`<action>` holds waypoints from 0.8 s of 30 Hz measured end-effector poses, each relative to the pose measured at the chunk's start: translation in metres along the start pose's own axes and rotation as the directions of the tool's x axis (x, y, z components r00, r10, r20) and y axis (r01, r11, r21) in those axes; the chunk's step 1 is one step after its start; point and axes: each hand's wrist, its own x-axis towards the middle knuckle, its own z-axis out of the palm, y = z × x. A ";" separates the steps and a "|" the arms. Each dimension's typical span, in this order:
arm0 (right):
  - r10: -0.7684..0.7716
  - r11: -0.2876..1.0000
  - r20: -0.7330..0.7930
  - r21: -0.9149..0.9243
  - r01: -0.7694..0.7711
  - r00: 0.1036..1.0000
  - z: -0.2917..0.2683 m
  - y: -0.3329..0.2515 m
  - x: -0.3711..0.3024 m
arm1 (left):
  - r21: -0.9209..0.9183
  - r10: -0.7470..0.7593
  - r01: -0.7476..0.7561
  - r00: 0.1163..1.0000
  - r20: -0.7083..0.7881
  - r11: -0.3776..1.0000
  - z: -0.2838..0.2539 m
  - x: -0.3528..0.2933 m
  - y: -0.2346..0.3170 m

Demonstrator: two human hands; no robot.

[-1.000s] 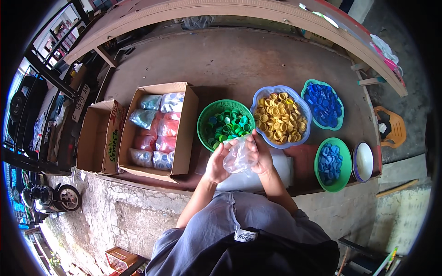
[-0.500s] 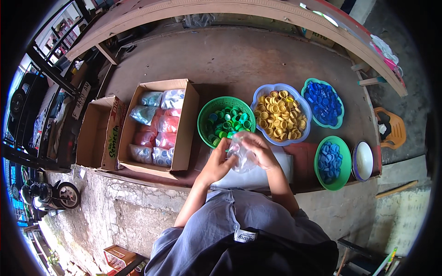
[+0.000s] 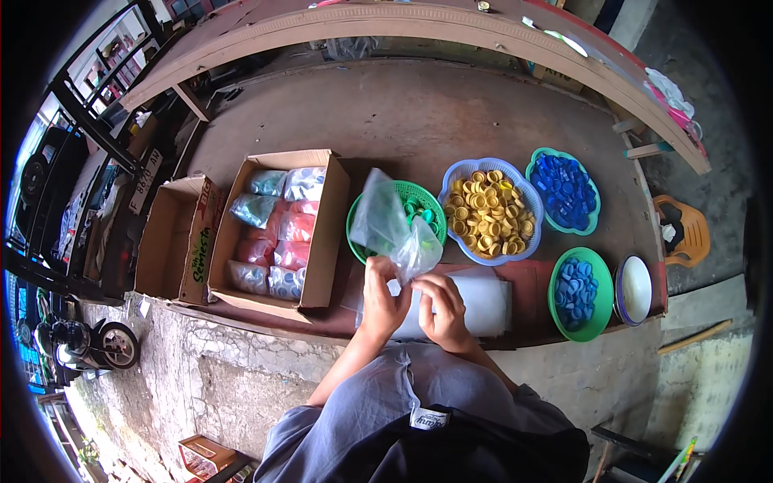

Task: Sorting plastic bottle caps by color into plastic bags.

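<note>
Both my left hand [image 3: 383, 296] and my right hand [image 3: 440, 308] pinch a clear plastic bag [image 3: 384, 213] by its lower edge. The bag spreads upward from my fingers and covers part of a green basket [image 3: 354, 232] holding green bottle caps [image 3: 421, 211]. I see no caps inside the bag. Beneath my hands lies a stack of flat clear plastic bags [image 3: 481, 302]. Right of the green basket stands a lavender basket [image 3: 445, 191] of yellow caps [image 3: 491, 211].
Left of my hands, a cardboard box [image 3: 332, 241] holds several filled bags [image 3: 294, 227]; another cardboard box [image 3: 165, 241] stands beside it. At right are a teal basket [image 3: 597, 211] of dark blue caps, a green bowl [image 3: 605, 310] of blue caps and white bowls [image 3: 636, 288].
The bag was crumpled between my hands; now it is spread upward over the green basket. My hands have moved down and closer together, both gripping its lower edge.
</note>
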 end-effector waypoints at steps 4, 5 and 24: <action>-0.021 0.976 0.090 -0.213 0.040 0.996 -0.002 0.004 0.001 | 0.192 0.114 -0.134 0.987 0.112 0.972 -0.002 0.005 0.010; -0.021 0.976 0.089 -0.213 0.040 0.996 -0.001 0.008 -0.001 | 0.214 0.133 -0.161 0.981 0.142 0.963 -0.001 0.008 0.014; 0.275 0.955 -0.147 0.154 -0.252 0.950 0.006 0.015 -0.009 | 0.201 0.052 -0.082 0.988 0.148 0.976 0.015 0.006 0.019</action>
